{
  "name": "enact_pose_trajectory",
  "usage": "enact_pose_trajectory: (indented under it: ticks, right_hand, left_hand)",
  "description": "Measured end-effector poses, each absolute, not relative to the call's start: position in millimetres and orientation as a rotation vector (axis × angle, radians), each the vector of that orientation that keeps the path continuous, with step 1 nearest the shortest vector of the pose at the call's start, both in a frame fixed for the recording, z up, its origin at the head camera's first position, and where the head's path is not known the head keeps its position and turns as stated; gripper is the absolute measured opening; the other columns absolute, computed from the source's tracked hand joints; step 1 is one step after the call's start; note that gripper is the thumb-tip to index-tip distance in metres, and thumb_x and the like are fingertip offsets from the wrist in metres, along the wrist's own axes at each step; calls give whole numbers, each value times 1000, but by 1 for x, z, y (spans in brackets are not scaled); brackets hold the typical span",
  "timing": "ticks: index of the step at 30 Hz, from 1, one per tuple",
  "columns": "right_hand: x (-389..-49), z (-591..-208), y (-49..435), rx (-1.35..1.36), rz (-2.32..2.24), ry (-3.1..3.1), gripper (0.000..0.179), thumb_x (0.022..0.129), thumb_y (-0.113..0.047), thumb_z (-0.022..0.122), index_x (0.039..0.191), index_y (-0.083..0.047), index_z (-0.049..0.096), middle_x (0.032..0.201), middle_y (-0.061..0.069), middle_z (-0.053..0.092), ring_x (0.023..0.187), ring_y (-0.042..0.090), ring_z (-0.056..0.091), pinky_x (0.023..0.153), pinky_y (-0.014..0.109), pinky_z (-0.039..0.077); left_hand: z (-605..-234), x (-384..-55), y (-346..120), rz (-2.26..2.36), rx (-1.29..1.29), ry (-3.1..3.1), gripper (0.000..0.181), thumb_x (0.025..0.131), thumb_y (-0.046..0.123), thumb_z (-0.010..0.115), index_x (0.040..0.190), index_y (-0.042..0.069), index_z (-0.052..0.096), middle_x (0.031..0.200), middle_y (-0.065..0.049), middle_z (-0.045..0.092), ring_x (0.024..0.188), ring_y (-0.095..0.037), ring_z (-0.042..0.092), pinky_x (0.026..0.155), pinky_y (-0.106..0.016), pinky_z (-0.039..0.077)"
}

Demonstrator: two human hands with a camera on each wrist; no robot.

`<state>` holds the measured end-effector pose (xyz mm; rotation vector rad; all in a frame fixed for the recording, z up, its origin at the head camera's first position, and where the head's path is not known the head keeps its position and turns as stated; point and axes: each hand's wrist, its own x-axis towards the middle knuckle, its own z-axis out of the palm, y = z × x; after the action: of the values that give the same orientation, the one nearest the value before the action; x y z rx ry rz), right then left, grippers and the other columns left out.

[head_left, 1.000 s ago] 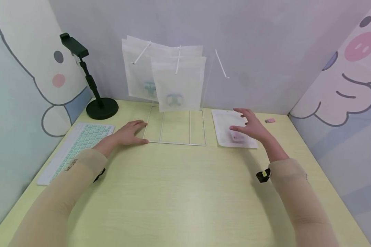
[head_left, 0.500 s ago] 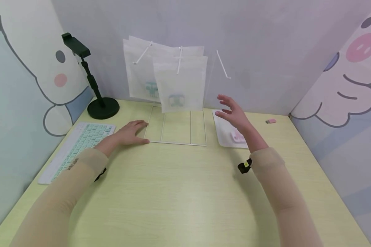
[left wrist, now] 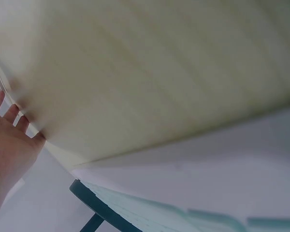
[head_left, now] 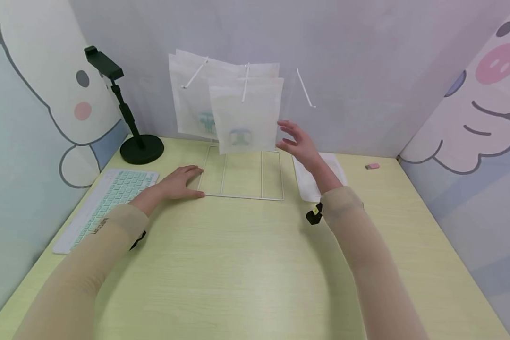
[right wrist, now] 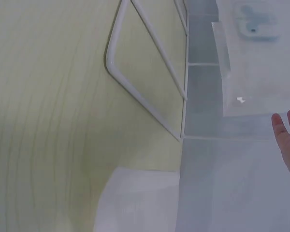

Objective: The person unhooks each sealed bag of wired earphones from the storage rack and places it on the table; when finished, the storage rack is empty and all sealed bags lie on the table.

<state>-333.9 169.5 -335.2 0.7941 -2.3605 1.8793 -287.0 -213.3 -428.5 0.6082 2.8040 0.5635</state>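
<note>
A white wire rack [head_left: 242,197] stands at the back of the table. My left hand [head_left: 178,183] rests at the left side of its base, thumb by the front corner and fingers spread. From its left and middle hooks hang frosted white zip bags; the front bag [head_left: 255,115] and the left bag [head_left: 189,106] show small teal items inside. The right hook [head_left: 305,89] carries no bag. My right hand [head_left: 299,145] is raised with loosely bent fingers and holds nothing, its fingertips at the front bag's right edge. In the right wrist view, two fingertips show just beside that bag [right wrist: 246,82].
Another white bag [head_left: 307,185] lies flat on the table right of the rack, partly behind my right forearm. A small pink eraser-like block [head_left: 372,166] lies farther right. At left are a mint-keyed keyboard [head_left: 127,186] and a black stand [head_left: 141,149] with a round base.
My right hand has moved left from above the flat bag to the hanging front bag's edge. The pink item in the flat bag is now hidden by my arm. My left hand stays put.
</note>
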Motion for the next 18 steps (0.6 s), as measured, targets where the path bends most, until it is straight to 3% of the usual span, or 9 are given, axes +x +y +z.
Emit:
enact_pose_trajectory:
  ticks: [5, 11, 18]
  right_hand:
    - [-333, -340, 157, 830, 1824, -2378, 53, 86, -2, 67, 135, 0, 47, 142, 13, 41, 134, 28, 35, 109, 47, 32]
    - [-329, -343, 145, 846, 1690, -2528, 51, 88, -11, 67, 137, -10, 50, 146, 6, 42, 140, 20, 27, 109, 49, 32]
    - [-324, -346, 137, 928, 1658, -2521, 54, 89, -7, 65, 140, -6, 46, 147, 10, 40, 137, 24, 34, 105, 48, 38]
  left_hand:
    - [-429, -287, -213, 561, 616, 2798, 88, 82, 57, 64, 149, 11, 29, 156, -16, 17, 142, -39, 12, 111, -58, 17]
    - [-429, -287, -214, 563, 611, 2793, 89, 82, 57, 64, 149, 11, 28, 156, -16, 18, 142, -39, 13, 111, -59, 17]
    - [-431, -289, -214, 553, 603, 2793, 90, 81, 59, 64, 149, 12, 28, 156, -15, 17, 142, -39, 13, 111, -59, 18]
